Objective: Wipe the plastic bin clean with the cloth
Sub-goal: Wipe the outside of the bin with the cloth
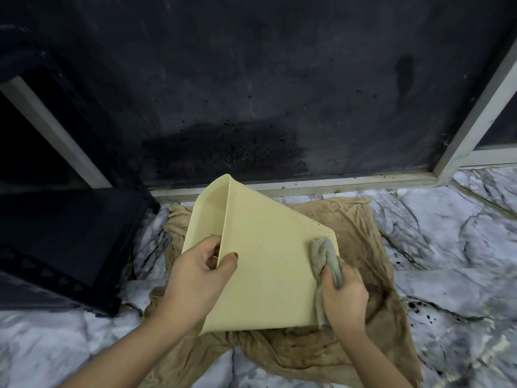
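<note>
A pale yellow plastic bin (265, 256) lies tipped on its side in the middle of the view, one broad outer wall facing up. My left hand (195, 278) grips its left edge, thumb on the upper wall and fingers curled round the other side. My right hand (344, 298) holds a bunched grey cloth (326, 256) and presses it against the bin's right edge. A few dark specks show on the wall near the cloth.
A large tan cloth (372, 326) is spread under the bin on the marble-patterned floor (447, 247). A black plastic crate (64, 242) stands at the left. A dark stained panel (251, 93) in a pale frame rises behind.
</note>
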A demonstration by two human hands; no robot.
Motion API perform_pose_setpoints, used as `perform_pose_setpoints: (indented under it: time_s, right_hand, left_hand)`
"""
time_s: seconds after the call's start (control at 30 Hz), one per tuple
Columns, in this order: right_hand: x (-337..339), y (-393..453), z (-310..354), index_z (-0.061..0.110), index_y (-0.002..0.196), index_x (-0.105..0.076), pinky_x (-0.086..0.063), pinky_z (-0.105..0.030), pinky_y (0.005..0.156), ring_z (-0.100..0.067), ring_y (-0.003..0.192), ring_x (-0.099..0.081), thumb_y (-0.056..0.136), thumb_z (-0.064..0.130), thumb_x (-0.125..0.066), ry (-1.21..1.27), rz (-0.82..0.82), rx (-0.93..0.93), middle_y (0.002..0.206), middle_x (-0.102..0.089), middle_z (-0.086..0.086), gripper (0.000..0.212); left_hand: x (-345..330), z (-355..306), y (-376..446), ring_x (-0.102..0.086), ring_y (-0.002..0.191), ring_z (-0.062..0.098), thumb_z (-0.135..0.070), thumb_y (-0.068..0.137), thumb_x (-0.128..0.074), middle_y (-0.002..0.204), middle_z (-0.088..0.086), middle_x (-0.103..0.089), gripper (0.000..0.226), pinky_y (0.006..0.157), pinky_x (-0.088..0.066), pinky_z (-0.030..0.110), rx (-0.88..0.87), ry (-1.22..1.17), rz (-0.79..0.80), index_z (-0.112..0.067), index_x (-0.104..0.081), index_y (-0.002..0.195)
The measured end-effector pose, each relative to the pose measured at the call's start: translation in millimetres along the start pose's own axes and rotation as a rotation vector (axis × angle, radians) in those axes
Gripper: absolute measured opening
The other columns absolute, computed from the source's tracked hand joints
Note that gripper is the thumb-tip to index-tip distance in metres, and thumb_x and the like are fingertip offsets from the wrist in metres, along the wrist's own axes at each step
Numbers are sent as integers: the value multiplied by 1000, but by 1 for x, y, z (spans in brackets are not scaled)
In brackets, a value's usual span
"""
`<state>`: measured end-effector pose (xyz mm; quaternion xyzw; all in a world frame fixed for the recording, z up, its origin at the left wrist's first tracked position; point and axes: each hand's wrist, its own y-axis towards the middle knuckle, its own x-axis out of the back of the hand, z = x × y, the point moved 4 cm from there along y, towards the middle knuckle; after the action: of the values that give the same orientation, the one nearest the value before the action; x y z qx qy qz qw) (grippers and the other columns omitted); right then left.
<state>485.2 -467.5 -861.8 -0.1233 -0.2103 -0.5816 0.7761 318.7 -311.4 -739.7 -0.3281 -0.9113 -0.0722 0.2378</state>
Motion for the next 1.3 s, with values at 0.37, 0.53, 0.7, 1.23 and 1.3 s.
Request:
perform_pose_setpoints:
  time_s: [0.37,0.53,0.7,1.23,1.3]
  right_hand:
    - [5,-47,-24,-1,89,-65,-38,-17,67,-19,80,-55,76,29,-54,-41,2,54,82,-61,-16,35]
    - [-7,-66,18,7,89,-65,-35,1,73,-5,78,-53,76,31,-50,112,94,221,84,-62,-6,31]
    - [-15,-58,75,16,95,-62,-43,-15,73,-8,84,-56,79,29,-47,140,190,414,90,-60,1,25]
    - [-9,36,62,1,100,-62,-26,-15,64,-15,80,-45,86,10,-55,25,19,268,95,-56,-8,18]
    - [-5,41,41,-2,98,-61,-26,-18,64,-22,79,-49,86,11,-55,1,0,174,89,-54,-10,18]
  left_hand:
    - [8,-8,13,-67,86,30,-38,63,-58,82,0,-72,24,82,-51,51,125,0,-55,-26,-61,84]
    - [2,-16,12,-66,82,33,-34,85,-62,85,15,-70,25,75,-52,50,77,41,-161,-9,-60,87]
    - [2,-21,12,-63,68,29,-17,86,-62,72,10,-70,13,64,-51,46,53,-14,-223,-7,-60,79]
    - [-3,-3,5,-58,64,24,-13,85,-64,78,25,-69,13,57,-49,43,10,-81,-247,-4,-59,77]
    - [-3,0,3,-62,67,27,-12,85,-64,77,19,-71,10,62,-53,51,25,-91,-261,-8,-60,76]
